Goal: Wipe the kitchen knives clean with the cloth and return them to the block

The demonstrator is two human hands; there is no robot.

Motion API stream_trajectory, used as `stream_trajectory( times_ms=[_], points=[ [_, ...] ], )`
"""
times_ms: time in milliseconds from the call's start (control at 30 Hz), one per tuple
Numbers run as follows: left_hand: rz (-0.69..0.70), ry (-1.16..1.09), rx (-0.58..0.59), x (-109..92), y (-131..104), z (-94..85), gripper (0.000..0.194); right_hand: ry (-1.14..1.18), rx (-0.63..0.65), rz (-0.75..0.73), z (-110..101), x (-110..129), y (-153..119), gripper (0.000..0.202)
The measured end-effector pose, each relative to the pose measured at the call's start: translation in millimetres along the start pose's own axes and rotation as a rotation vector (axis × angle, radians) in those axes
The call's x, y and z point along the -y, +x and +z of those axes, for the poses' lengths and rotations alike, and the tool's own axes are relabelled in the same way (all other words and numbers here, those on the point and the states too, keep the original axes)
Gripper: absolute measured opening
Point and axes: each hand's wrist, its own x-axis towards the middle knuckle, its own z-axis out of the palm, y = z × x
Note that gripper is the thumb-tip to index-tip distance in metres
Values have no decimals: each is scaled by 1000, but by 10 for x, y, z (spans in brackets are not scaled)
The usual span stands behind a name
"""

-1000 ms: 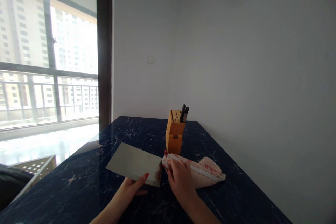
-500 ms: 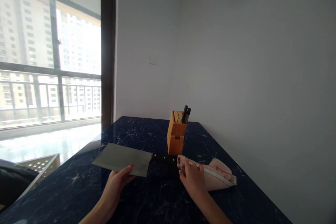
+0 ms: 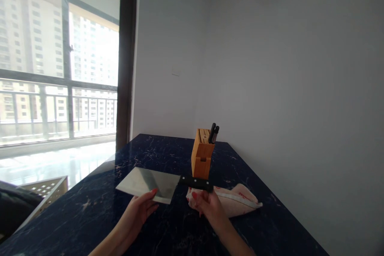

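A broad cleaver (image 3: 141,182) with a shiny rectangular blade and a black riveted handle is held above the table, its handle pointing right. My left hand (image 3: 138,212) grips the blade from below at its near edge, thumb on top and fingers underneath. My right hand (image 3: 210,207) is closed on a pinkish-white cloth (image 3: 237,204) with red marks, just under the handle's end. The frames do not show clearly whether the cloth touches the handle. Behind the handle stands a wooden knife block (image 3: 201,162) with two black-handled tools (image 3: 213,133) in it.
The dark blue marbled table (image 3: 162,148) runs back to a grey wall (image 3: 270,68). To the left are a perforated light-coloured chair (image 3: 49,192) and large windows (image 3: 93,52). A wall plate (image 3: 175,71) sits on the far wall.
The cleaver has shifted right and its blade now catches a reflection. My right hand has moved left and turned, drawing the cloth's end beneath the handle. The view has shifted slightly.
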Motion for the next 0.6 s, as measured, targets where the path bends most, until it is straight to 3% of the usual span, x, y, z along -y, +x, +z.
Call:
stream_trajectory(
  times_ms=[100,233,333,433,500,600],
  points=[
    [-33,26,110,38,-83,71,23,293,-1,102,66,104,-25,43],
    [-70,81,238,73,-184,110,32,544,-64,97,62,313,-54,41],
    [-94,178,439,88,-214,90,46,446,-125,24,-82,539,-36,33],
    [-109,296,649,83,-203,80,63,222,-186,-128,-328,914,27,30],
    [-93,394,685,70,-184,87,62,97,-253,-253,-515,1241,102,30],
    [13,656,627,75,-136,78,53,-85,-356,-418,-779,1742,277,26]
  ],
)
